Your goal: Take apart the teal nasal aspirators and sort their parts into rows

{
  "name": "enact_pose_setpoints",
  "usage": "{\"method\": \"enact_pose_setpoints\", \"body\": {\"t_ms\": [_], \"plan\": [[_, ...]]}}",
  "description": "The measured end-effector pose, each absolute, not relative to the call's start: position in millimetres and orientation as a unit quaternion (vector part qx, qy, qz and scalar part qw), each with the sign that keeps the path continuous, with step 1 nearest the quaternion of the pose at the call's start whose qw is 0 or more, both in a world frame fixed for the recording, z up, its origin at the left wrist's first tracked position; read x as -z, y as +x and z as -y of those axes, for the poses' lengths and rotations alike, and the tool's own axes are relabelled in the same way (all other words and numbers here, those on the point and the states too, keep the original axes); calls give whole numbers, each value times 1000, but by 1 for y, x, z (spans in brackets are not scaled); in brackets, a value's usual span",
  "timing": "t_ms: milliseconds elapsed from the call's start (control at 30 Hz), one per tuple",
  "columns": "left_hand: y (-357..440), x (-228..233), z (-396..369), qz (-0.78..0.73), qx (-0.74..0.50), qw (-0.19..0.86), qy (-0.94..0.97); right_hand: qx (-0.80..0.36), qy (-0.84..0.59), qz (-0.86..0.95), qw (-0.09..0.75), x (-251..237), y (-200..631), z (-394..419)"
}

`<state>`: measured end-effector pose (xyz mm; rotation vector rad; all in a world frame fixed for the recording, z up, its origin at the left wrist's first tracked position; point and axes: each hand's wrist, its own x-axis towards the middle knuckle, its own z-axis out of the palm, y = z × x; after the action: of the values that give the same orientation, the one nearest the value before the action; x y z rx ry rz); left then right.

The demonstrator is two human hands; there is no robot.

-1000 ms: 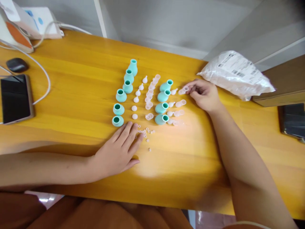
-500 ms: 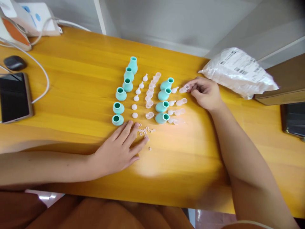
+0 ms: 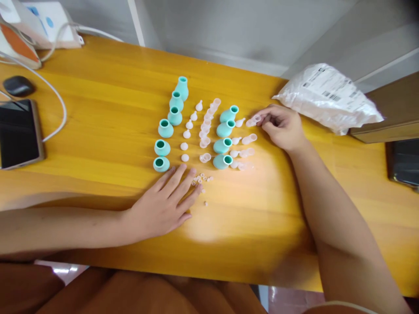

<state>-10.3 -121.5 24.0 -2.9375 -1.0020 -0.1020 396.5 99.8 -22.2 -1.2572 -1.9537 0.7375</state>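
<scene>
Right hand (image 3: 283, 127) pinched a clear cap (image 3: 254, 121) (fingertips only), left hand (image 3: 163, 205) lay flat, fingers spread, beside tiny rings (image 3: 201, 178).

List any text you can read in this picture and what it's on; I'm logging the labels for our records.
No text here can be read.
White plastic mailing bag: printed label with barcode-like marks, too small and blurred to read.
White box at the far left corner: blue marks only, no legible words.
Teal bulbs: no markings visible.
</scene>
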Motion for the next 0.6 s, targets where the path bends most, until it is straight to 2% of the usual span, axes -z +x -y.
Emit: {"method": "enact_pose_setpoints", "body": {"t_ms": [133, 400, 600], "plan": [[-10, -23, 120, 319, 37, 7, -947, -283, -484, 753, 345, 22, 396, -100], [-10, -19, 102, 229, 21, -96, -969, -268, -476, 767, 337, 20, 395, -99], [-9, -18, 99, 211, 33, -106, -971, -261, -474, 771, 335, 19, 394, -98]]}}
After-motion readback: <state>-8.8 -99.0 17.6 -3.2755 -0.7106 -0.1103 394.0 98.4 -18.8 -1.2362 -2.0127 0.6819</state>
